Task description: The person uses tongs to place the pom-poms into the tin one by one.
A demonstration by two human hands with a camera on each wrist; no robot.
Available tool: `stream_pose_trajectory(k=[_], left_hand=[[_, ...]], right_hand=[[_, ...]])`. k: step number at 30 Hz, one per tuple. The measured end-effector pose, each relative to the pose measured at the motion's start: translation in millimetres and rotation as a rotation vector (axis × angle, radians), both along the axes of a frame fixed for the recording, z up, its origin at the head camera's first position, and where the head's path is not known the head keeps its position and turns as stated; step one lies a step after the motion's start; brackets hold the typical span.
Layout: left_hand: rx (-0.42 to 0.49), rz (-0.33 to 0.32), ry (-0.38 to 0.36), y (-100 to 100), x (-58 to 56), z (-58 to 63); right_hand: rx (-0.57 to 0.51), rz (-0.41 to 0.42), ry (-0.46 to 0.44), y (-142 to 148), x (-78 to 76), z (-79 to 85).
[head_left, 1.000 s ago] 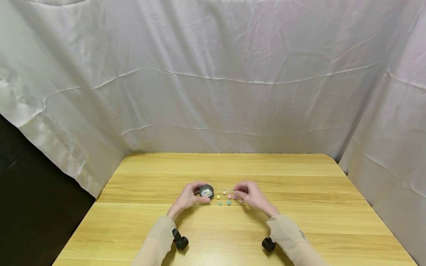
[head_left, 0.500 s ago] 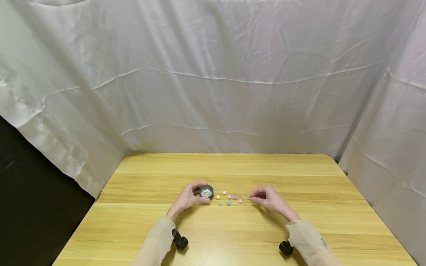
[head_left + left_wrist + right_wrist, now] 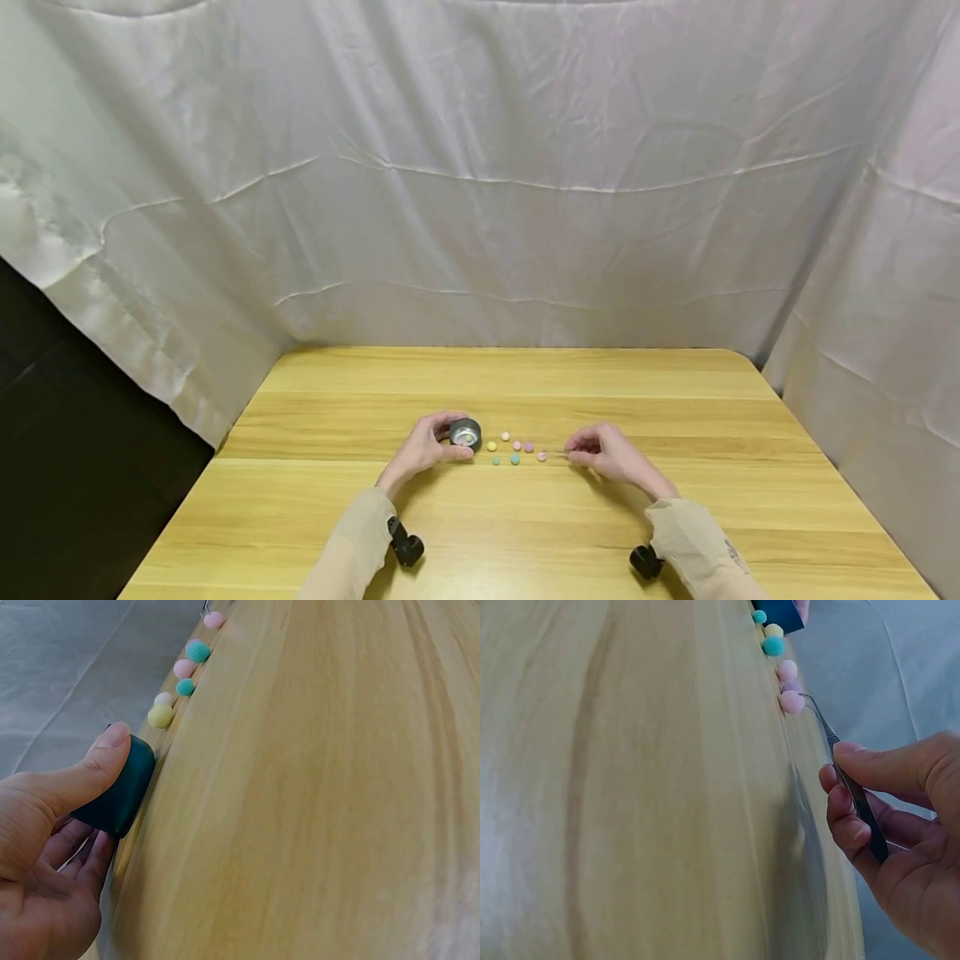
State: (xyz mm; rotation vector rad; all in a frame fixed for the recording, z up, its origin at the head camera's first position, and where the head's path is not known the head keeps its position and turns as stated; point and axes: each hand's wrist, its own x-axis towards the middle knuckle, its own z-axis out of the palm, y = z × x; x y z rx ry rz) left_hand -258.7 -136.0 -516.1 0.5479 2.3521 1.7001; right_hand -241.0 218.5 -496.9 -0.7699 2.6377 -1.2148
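Note:
My left hand (image 3: 423, 450) grips a small dark bowl (image 3: 127, 795) with a shiny metal inside, thumb on the near side and fingers on the far side. The bowl tilts towards me, and a light-coloured ball shows in it. In my right hand (image 3: 611, 456) is a pair of bent-tip tweezers (image 3: 860, 806), pinched between thumb and fingers. Its tips are right at a pink pompom (image 3: 792, 702), the rightmost of a loose group. Left of that lie a purple pompom (image 3: 528, 447), another pink pompom (image 3: 517, 446) and a yellow pompom (image 3: 492, 447) nearest the bowl.
A larger teal pompom (image 3: 515, 459), a smaller teal pompom (image 3: 496, 461) and a cream pompom (image 3: 506, 437) are in the same group. Everything rests on a wood-grain table (image 3: 360, 375). Pale grey curtains (image 3: 480, 233) hang behind and at both sides.
My right hand has drawn back to the right from over the pompoms, and the tweezers' tips have come to the rightmost pink one. The left hand and bowl have stayed put.

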Motion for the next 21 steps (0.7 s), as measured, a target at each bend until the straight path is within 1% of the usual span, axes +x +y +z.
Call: stream_pose_trajectory(k=[5,14,21], left_hand=[[0.002,-0.006,0.006,-1.1,-0.1,-0.6],[-0.017,-0.007,0.014,-1.9,-1.4,-0.3],[-0.001,-0.017,0.017,-2.4,-1.3,-1.2]], right_hand=[[0.004,-0.002,-0.002,0.3,0.0,-0.3],[0.019,-0.021,0.032,0.5,-0.3,-2.1],[0.030,-0.036,0.052,-0.7,0.7,-2.9]])
